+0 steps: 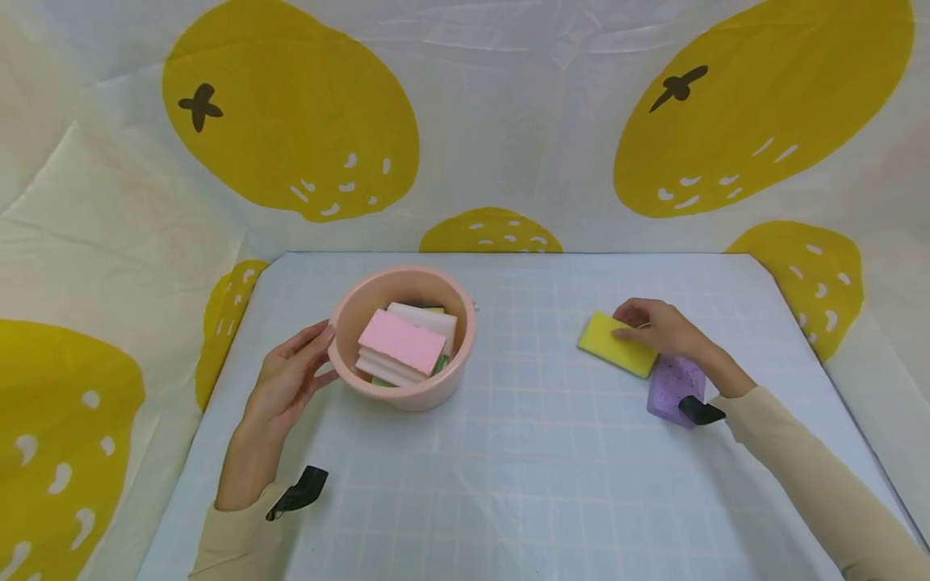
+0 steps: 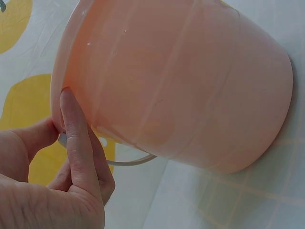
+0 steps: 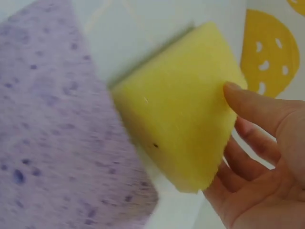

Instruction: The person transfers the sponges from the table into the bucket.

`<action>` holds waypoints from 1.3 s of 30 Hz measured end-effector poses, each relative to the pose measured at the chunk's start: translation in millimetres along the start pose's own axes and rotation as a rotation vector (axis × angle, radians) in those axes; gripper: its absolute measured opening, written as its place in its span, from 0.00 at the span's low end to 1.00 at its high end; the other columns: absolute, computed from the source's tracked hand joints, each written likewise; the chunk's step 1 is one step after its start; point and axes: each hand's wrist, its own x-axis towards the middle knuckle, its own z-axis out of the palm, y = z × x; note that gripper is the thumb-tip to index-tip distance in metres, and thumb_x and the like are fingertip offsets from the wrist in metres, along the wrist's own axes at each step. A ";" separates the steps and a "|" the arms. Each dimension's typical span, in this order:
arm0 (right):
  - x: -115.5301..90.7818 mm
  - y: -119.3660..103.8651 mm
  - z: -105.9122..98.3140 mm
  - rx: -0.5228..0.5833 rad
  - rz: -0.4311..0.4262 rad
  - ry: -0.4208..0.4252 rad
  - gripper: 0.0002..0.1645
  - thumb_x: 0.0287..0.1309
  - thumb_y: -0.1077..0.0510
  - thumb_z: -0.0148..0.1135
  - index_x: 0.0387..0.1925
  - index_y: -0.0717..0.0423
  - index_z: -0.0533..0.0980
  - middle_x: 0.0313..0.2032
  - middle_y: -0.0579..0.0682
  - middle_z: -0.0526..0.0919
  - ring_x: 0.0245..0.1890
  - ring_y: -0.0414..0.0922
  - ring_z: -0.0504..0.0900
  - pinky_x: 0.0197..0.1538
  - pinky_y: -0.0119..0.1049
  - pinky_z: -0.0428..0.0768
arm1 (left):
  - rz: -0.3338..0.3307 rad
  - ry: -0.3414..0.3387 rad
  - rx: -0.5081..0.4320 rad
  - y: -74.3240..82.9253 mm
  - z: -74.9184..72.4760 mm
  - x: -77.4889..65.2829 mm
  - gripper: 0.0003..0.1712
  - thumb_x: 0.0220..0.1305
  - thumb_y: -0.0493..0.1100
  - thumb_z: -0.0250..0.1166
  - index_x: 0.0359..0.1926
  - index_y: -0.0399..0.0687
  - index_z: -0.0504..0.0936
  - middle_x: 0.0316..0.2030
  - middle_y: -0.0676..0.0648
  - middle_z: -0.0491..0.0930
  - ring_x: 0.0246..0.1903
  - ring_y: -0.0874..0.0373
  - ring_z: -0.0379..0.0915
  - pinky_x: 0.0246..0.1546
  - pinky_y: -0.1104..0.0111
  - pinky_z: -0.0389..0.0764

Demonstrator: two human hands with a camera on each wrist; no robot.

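Observation:
On the left half of the table stands a pink bucket [image 1: 429, 393], its rim pinched between the thumb and fingers of my left hand [image 1: 276, 387]. Inside it lie a pink sponge [image 1: 403, 340], white sponges [image 1: 434, 321] and something green, partly covered. My right hand [image 1: 663, 329] holds a yellow sponge [image 1: 613, 345] by one edge, thumb on top and fingers beneath, as the right wrist view shows. A porous purple sponge [image 1: 670, 389] lies just beside the yellow one, partly under the right wrist.
A pale blue checked cloth [image 1: 508, 484] covers the table. White fabric walls with yellow fruit prints [image 1: 291, 113] rise at the back and sides. The bucket's thin handle [image 2: 136, 162] hangs near my left fingers. Dark straps [image 1: 301, 490] stick out from both wrists.

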 end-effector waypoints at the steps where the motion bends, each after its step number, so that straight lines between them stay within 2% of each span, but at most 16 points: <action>1: 0.7 -2.9 -2.7 -0.008 -0.001 -0.007 0.19 0.68 0.55 0.69 0.53 0.63 0.78 0.50 0.62 0.84 0.52 0.59 0.81 0.58 0.56 0.80 | 0.000 0.000 0.001 0.0 -0.1 -0.1 0.27 0.63 0.52 0.74 0.61 0.52 0.80 0.50 0.55 0.83 0.46 0.62 0.81 0.43 0.68 0.87; 6: 4.3 -18.6 -14.9 -0.045 -0.030 -0.029 0.24 0.66 0.56 0.71 0.57 0.66 0.78 0.47 0.60 0.85 0.49 0.57 0.83 0.52 0.43 0.84 | 0.003 0.005 0.007 -0.3 -0.3 -0.6 0.29 0.63 0.52 0.74 0.62 0.51 0.79 0.51 0.55 0.82 0.46 0.62 0.81 0.44 0.67 0.87; 15: 8.3 -44.5 -27.3 -0.048 -0.062 0.000 0.23 0.64 0.54 0.72 0.56 0.63 0.80 0.48 0.57 0.85 0.49 0.54 0.83 0.47 0.26 0.79 | 0.003 0.008 0.017 -0.9 -0.7 0.0 0.31 0.63 0.53 0.74 0.64 0.51 0.78 0.51 0.56 0.83 0.46 0.62 0.81 0.43 0.68 0.87; 24: 12.3 -67.6 -35.0 0.006 -0.095 0.034 0.22 0.62 0.56 0.74 0.53 0.63 0.80 0.45 0.58 0.85 0.44 0.54 0.85 0.41 0.24 0.81 | 0.005 0.000 0.027 -0.3 -0.2 -0.2 0.33 0.63 0.53 0.74 0.66 0.49 0.76 0.52 0.55 0.82 0.46 0.62 0.81 0.44 0.68 0.87; 32: 19.4 -85.7 -40.2 0.044 -0.100 0.027 0.25 0.63 0.55 0.74 0.56 0.64 0.79 0.48 0.59 0.84 0.46 0.54 0.85 0.41 0.23 0.82 | 0.009 -0.002 0.023 0.3 0.5 0.2 0.31 0.62 0.53 0.74 0.63 0.50 0.78 0.50 0.55 0.83 0.45 0.62 0.81 0.43 0.68 0.87; 39: 25.7 -105.6 -40.0 0.089 -0.110 0.044 0.23 0.61 0.58 0.74 0.54 0.64 0.79 0.47 0.58 0.84 0.46 0.53 0.85 0.40 0.24 0.84 | 0.002 0.008 0.029 0.7 0.6 -0.5 0.33 0.62 0.54 0.74 0.64 0.49 0.77 0.50 0.55 0.82 0.45 0.62 0.81 0.43 0.69 0.87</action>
